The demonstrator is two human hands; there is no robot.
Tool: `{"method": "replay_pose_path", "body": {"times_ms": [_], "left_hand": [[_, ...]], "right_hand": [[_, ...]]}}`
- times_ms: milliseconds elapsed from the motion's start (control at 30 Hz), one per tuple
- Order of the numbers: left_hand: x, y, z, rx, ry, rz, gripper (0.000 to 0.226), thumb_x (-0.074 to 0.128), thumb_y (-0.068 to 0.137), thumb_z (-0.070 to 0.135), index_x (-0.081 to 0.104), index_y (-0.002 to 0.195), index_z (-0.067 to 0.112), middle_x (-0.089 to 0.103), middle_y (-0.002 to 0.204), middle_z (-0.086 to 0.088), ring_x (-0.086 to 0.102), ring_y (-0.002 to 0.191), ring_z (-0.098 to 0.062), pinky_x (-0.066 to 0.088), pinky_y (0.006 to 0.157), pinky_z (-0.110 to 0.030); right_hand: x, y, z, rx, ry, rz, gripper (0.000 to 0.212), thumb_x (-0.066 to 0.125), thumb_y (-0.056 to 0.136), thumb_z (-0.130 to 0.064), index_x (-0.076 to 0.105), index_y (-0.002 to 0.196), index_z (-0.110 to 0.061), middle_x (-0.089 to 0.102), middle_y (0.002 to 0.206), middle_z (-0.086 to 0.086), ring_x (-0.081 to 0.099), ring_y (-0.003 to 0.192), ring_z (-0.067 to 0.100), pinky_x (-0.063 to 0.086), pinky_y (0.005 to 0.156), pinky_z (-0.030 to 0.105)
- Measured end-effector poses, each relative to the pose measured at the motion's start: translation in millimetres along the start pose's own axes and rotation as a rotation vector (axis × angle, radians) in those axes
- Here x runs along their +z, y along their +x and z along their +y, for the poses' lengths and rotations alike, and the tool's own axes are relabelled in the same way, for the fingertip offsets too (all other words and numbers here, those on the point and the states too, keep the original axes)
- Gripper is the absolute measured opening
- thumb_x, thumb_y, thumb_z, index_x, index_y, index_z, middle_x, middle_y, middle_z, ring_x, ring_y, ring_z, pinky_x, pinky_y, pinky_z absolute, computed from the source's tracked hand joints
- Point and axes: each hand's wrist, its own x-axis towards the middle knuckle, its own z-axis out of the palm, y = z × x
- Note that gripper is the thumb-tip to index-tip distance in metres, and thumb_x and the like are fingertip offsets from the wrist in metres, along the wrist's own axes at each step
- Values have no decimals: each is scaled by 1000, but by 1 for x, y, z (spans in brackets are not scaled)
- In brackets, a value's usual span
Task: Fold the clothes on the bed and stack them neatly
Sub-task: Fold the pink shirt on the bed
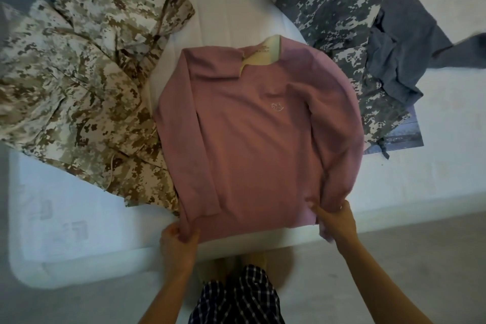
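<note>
Pink sweatshirt lies flat mid-bed, collar pointing away, hem twd the person, long axis running near-to-far. Left hand & right hand each pinch a hem corner.

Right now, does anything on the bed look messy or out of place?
Yes. The pink sweatshirt lies flat, gripped at its hem by the left hand and right hand, but the tan camouflage garment and grey camouflage garment beside it lie crumpled and unfolded.
</note>
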Motion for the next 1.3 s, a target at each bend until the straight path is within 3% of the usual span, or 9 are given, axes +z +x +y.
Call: {"method": "replay_pose_path", "body": {"times_ms": [100,233,400,500,600,733,967,1167,1300], "left_hand": [[4,10,-8,-55,115,-69,49,72,80,30,58,119,6,63,110,-11,60,101,-34,50,87,-46],[10,12,-8,-27,81,-149,31,60,90,31,60,108,6,65,104,-13,61,95,-30,50,86,-41],[6,-2,-21,-30,12,-148,24,58,92,21,57,90,-3,62,90,-21,60,87,-34,46,73,-36],[-4,-7,-29,-76,66,-183,20,60,91,16,56,88,-3,59,85,-17,57,81,-29,41,68,-34],[-17,-12,-11,-32,193,58,25,65,86,18,58,101,-1,62,93,-14,58,87,-31,44,73,-39],[-24,-4,70,441,233,264,33,71,81,18,58,110,12,59,111,-12,52,105,-33,41,91,-50],[13,112,259,1107,603,137,27,53,91,19,56,118,15,56,124,-6,44,118,-26,26,94,-36],[36,195,334,1058,828,6,51,51,93,16,37,142,18,47,140,-12,40,129,-32,32,106,-44],[41,214,340,843,660,-135,55,70,82,33,52,132,20,53,129,-16,51,118,-33,41,101,-46]], "right_hand": [[12,1,-2,-24,-171,-24,73,82,69,-37,47,124,-4,62,111,17,60,102,36,49,87,42],[20,6,-6,-90,-468,155,65,75,76,-32,43,122,1,51,115,20,51,107,40,41,89,46],[11,2,0,-178,-314,100,8,61,80,-4,54,83,-1,62,76,18,59,73,36,42,61,30],[-2,-5,3,-169,-319,118,11,62,75,-1,56,84,-2,60,74,15,59,71,34,37,60,27],[-10,-11,-11,-149,-357,176,47,73,74,-11,52,111,5,56,105,23,55,94,39,45,77,41],[-17,-9,-92,-618,-448,516,40,71,79,-23,57,111,-4,57,111,20,50,104,40,38,88,47],[11,53,-274,-1117,-937,471,31,47,92,-19,59,116,-5,52,123,15,44,113,32,29,91,41],[26,94,-315,-1061,-1166,451,28,47,93,-10,63,116,-8,58,116,16,55,107,36,41,87,38],[22,104,-317,-974,-870,352,26,52,90,-9,69,109,-11,64,112,17,61,101,36,48,83,38]]}}
